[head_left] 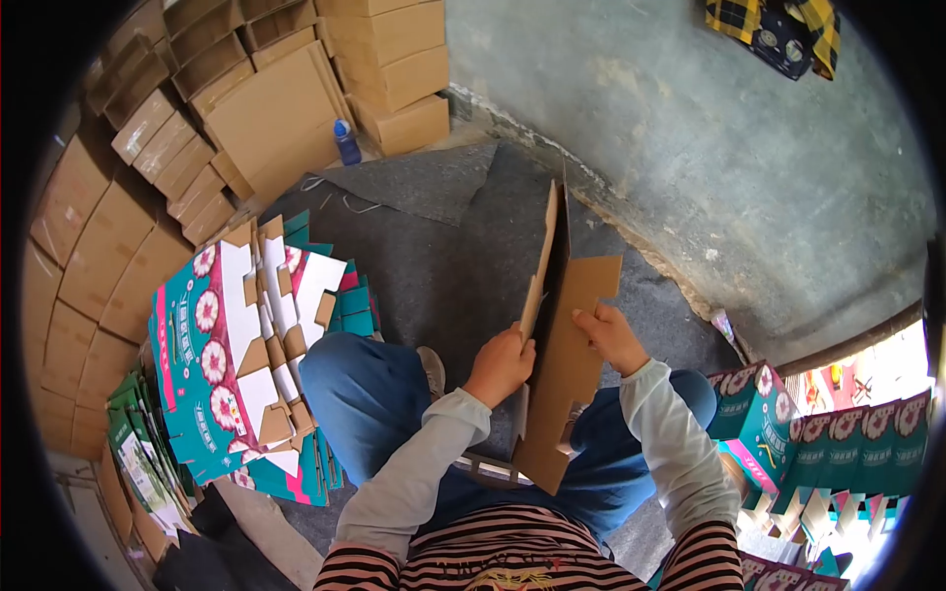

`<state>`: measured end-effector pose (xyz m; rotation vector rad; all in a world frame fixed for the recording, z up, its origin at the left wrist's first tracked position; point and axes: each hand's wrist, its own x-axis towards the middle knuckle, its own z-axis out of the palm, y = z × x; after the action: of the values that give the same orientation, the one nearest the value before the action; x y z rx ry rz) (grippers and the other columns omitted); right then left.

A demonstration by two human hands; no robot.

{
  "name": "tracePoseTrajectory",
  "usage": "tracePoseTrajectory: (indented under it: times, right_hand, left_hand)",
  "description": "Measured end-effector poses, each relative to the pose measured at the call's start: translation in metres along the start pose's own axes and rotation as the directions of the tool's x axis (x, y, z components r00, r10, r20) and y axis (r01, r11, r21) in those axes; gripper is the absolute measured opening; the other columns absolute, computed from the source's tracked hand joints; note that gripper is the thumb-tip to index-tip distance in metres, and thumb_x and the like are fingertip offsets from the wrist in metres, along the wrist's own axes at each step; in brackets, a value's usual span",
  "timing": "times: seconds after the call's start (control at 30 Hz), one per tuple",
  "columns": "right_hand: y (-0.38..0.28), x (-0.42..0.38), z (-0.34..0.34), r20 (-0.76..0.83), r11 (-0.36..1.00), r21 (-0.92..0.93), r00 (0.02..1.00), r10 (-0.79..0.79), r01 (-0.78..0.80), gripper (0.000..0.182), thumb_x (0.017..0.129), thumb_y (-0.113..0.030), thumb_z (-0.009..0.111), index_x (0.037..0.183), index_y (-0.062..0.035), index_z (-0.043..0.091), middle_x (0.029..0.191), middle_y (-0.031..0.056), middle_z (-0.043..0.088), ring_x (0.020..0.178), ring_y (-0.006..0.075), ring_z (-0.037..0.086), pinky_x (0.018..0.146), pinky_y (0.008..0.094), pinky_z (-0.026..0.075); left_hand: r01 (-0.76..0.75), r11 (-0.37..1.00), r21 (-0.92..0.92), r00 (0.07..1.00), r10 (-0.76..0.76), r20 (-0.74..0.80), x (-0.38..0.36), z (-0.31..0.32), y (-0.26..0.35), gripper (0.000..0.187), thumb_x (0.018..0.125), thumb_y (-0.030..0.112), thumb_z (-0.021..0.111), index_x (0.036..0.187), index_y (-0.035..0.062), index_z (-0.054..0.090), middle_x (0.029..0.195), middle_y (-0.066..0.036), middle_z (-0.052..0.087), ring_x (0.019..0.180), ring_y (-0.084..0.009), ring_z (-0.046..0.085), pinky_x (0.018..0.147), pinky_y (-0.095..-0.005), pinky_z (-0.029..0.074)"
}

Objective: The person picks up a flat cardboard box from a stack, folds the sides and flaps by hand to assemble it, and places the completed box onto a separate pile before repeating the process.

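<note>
A brown cardboard box blank (569,364), partly folded, stands on edge between my knees. My left hand (501,364) is closed on its left panel, fingers wrapped over the edge. On the other side my right hand (611,337) pinches the right panel near its notched upper edge, thumb on the brown face. The printed outer side of this blank is turned away from me. To my left lies a pile of flat printed box blanks (212,345), teal and magenta with white flower-like pictures and cut tabs.
Brown cartons (89,236) are stacked along the left and back. A blue bottle (346,143) stands by them on the dark floor mat (424,256). Folded printed boxes (759,419) stand at the right. A grey wall (690,148) rises ahead, with yellow-black checked cloth (778,34) hanging there.
</note>
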<state>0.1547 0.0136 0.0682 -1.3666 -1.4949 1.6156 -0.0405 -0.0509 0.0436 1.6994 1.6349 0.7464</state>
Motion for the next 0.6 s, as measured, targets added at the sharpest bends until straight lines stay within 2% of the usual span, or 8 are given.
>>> tracePoseTrajectory:
  times: [0.03, 0.13, 0.23, 0.33, 0.4, 0.47, 0.53, 0.6]
  right_hand:
    - [0.0, -0.003, -0.002, -0.018, 1.0, -0.006, 1.0, 0.025, -0.025, 0.029, 0.094, -0.027, 0.053, 0.099, 0.0002, 0.064, 0.08, 0.0017, 0.065, 0.067, 0.0089, 0.06, 0.059, 0.0213, 0.045]
    - [0.026, 0.007, -0.028, -0.082, 0.968, -0.251, 0.997, -0.012, -0.009, 0.032, 0.092, -0.03, 0.056, 0.095, 0.0009, 0.064, 0.075, 0.0022, 0.064, 0.067, 0.0101, 0.06, 0.061, 0.0238, 0.047]
    - [0.035, 0.005, -0.062, -0.1, 0.917, -0.389, 0.993, 0.056, -0.091, 0.037, 0.088, -0.031, 0.059, 0.106, 0.0018, 0.06, 0.084, 0.009, 0.066, 0.071, 0.0177, 0.064, 0.066, 0.0324, 0.051]
    - [0.003, -0.023, -0.052, -0.447, 0.599, -0.779, 0.834, -0.323, -0.185, 0.056, 0.081, -0.026, 0.065, 0.127, -0.001, 0.046, 0.115, 0.0174, 0.058, 0.097, 0.0292, 0.061, 0.082, 0.0388, 0.05]
    - [-0.02, -0.034, -0.045, -0.331, 0.335, -0.936, 0.588, -0.739, -0.106, 0.069, 0.076, -0.023, 0.069, 0.135, -0.0052, 0.037, 0.132, 0.0188, 0.046, 0.119, 0.035, 0.047, 0.099, 0.0422, 0.04]
    - [-0.061, -0.047, -0.027, -0.097, 0.153, -0.988, 0.672, -0.735, 0.025, 0.065, 0.075, -0.02, 0.068, 0.133, -0.0053, 0.042, 0.138, 0.0184, 0.041, 0.128, 0.0346, 0.039, 0.105, 0.0419, 0.033]
    - [-0.069, -0.042, -0.016, 0.274, -0.23, -0.96, 0.691, -0.669, 0.157, 0.064, 0.075, -0.019, 0.066, 0.133, -0.0059, 0.044, 0.136, 0.0186, 0.042, 0.129, 0.0326, 0.038, 0.107, 0.0418, 0.03]
    - [-0.078, -0.031, -0.013, 0.525, -0.459, -0.845, 0.59, -0.613, 0.276, 0.047, 0.075, -0.021, 0.064, 0.12, -0.0074, 0.057, 0.122, 0.0157, 0.056, 0.119, 0.0313, 0.05, 0.1, 0.0423, 0.038]
  left_hand:
    - [-0.014, 1.0, 0.002, 1.0, 0.015, -0.013, 0.003, 0.003, -0.007, 0.031, 0.088, 0.023, 0.053, 0.096, -0.0065, 0.055, 0.086, -0.03, 0.062, 0.084, -0.045, 0.06, 0.074, -0.0496, 0.048]
    - [-0.047, 0.999, -0.016, 0.999, 0.046, -0.026, 0.012, 0.008, -0.035, 0.033, 0.087, 0.025, 0.054, 0.087, -0.0072, 0.057, 0.082, -0.031, 0.061, 0.081, -0.0456, 0.06, 0.073, -0.0502, 0.047]
    - [-0.089, 0.987, -0.137, 0.996, 0.088, -0.014, 0.009, 0.007, -0.056, 0.034, 0.087, 0.026, 0.055, 0.086, -0.0072, 0.057, 0.082, -0.029, 0.061, 0.081, -0.0449, 0.06, 0.073, -0.0502, 0.047]
    - [-0.046, 0.999, -0.021, 0.999, 0.046, 0.027, 0.0, 0.007, -0.048, 0.031, 0.087, 0.025, 0.054, 0.088, -0.0056, 0.058, 0.082, -0.028, 0.061, 0.081, -0.0445, 0.06, 0.072, -0.0495, 0.047]
    - [-0.038, 0.997, 0.062, 0.998, 0.035, 0.051, -0.005, 0.006, -0.028, 0.029, 0.087, 0.024, 0.054, 0.091, -0.0042, 0.059, 0.084, -0.027, 0.062, 0.081, -0.0435, 0.061, 0.071, -0.0489, 0.048]
    - [-0.07, 0.991, 0.112, 0.996, 0.063, 0.065, -0.011, 0.009, -0.009, 0.026, 0.087, 0.022, 0.054, 0.094, -0.0022, 0.059, 0.086, -0.025, 0.062, 0.081, -0.0421, 0.061, 0.071, -0.0483, 0.048]
    - [-0.142, 0.981, 0.134, 0.989, 0.133, 0.07, -0.015, 0.01, 0.006, 0.023, 0.088, 0.02, 0.054, 0.097, 0.0005, 0.06, 0.089, -0.022, 0.063, 0.08, -0.0403, 0.062, 0.07, -0.0479, 0.049]
    - [-0.231, 0.963, 0.141, 0.97, 0.216, 0.113, -0.02, 0.001, 0.022, 0.021, 0.088, 0.019, 0.053, 0.1, 0.0026, 0.06, 0.092, -0.019, 0.063, 0.081, -0.0384, 0.062, 0.071, -0.0472, 0.049]
